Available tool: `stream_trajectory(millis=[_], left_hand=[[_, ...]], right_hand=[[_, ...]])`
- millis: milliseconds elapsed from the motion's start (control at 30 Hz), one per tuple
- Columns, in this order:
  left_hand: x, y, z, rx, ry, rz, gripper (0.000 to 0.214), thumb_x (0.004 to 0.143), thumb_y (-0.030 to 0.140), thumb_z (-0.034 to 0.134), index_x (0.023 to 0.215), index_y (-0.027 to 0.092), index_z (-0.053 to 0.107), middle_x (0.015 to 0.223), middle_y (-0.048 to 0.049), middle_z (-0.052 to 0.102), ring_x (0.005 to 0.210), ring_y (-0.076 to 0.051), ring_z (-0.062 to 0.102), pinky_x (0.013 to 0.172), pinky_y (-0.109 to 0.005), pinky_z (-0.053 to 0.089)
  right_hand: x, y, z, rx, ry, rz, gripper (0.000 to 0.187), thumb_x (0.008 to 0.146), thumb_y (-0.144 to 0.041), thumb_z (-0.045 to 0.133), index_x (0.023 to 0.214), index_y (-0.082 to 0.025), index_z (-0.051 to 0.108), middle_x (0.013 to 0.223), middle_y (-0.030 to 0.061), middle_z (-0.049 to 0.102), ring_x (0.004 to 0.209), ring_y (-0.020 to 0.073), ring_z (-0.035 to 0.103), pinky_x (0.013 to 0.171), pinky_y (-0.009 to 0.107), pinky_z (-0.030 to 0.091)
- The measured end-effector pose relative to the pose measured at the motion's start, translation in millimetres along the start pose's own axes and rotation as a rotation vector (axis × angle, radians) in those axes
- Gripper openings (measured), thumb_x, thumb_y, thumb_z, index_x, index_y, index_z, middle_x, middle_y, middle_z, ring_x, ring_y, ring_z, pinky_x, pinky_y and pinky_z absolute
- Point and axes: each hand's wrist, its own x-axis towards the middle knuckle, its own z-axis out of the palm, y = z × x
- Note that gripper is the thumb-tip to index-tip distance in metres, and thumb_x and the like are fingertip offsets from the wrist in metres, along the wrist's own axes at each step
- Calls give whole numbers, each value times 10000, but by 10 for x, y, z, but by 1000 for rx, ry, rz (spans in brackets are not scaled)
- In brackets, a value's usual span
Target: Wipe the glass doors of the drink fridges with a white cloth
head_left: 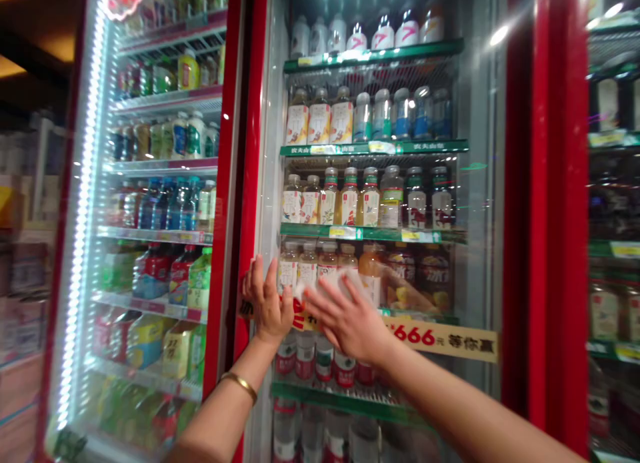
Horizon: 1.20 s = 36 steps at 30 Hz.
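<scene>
My left hand (267, 304) lies open and flat, fingers pointing up, on the left edge of a glass fridge door (475, 203), beside the red frame (245, 183). A gold bangle (241, 383) sits on that wrist. My right hand (347, 321) reaches in from the lower right and presses a white cloth (320, 284) against the glass with stretched fingers. A yellow strip sticker (443, 337) with red numbers runs across the door at hand height.
Behind the glass, green-edged shelves (373, 232) carry rows of bottled drinks. To the left is a second lit fridge (160, 236) full of bottles and cans. A wide red pillar (550, 216) and another cooler stand on the right.
</scene>
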Motion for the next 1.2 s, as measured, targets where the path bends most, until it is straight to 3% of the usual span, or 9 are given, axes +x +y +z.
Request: stream_trajectory(millis=[100,233,300,467,567,733,900,967,1200], left_hand=[[-286,39,-108,3,-98,68,746,1060,333,509,1757,376,243,1855,-40,224,1718,-325,227,1409,-588,190],[-941,299,-218,-3,-277,217,809,1008,331,593,1748,382,271,1819,-2,308,1734,-281,161,1442,-557,74],[-1216,459,-234,-2,-293,251,832,989,339,616,1750,337,280,1786,-18,371,1733,-259,158,1448,-529,51],[-1415,615,-222,0,-269,218,853,969,306,635,1748,326,287,1807,2,300,1723,-248,193,1451,-518,82],[-1387,588,-225,-7,-278,224,851,973,294,620,1749,342,274,1823,35,257,1723,-244,194,1451,-519,91],[-1371,631,-216,-13,-263,221,819,993,291,618,1745,302,293,1837,11,234,1729,-273,180,1443,-548,89],[-1481,649,-345,-95,-312,135,745,1037,324,632,1723,337,341,1823,20,286,1720,-252,220,1438,-520,106],[-1652,564,-487,-93,-369,118,715,1053,348,622,1717,340,357,1818,18,303,1720,-245,221,1439,-501,101],[-2607,216,-790,140,-410,87,812,1030,181,580,1755,166,216,1857,-84,166,1741,-282,110,1443,-508,60]], right_hand=[[-1260,-151,-163,-50,0,-133,581,948,-536,576,1528,-519,612,1706,-234,427,1707,149,196,1379,390,337],[-1854,176,-237,-127,43,737,855,986,-423,479,1765,-397,128,1809,-50,193,1714,300,129,1299,734,388],[-1864,-16,-132,-180,44,899,930,939,-428,508,1766,-322,96,1808,13,181,1702,395,127,1242,832,387],[-2277,-1003,-28,-166,-36,169,672,728,-643,532,1393,-691,612,1569,-327,476,1702,177,177,1320,423,378],[-2620,-869,-187,-129,-94,224,824,766,-469,657,1576,-542,521,1676,-230,407,1701,194,202,1396,358,191],[-2279,-632,-59,-110,-70,884,925,987,-292,599,1779,-263,121,1805,65,231,1720,368,51,1369,768,110],[-2344,-1397,20,142,-81,107,601,1051,-250,448,1636,-369,514,1766,-139,366,1722,213,153,1434,506,-12],[-2590,-1372,-78,171,-112,28,580,1050,-224,437,1592,-377,572,1753,-160,389,1710,174,189,1431,414,18],[-2002,-871,48,-27,5,773,792,1053,-382,579,1757,-260,238,1836,38,201,1731,356,71,1385,705,-5]])
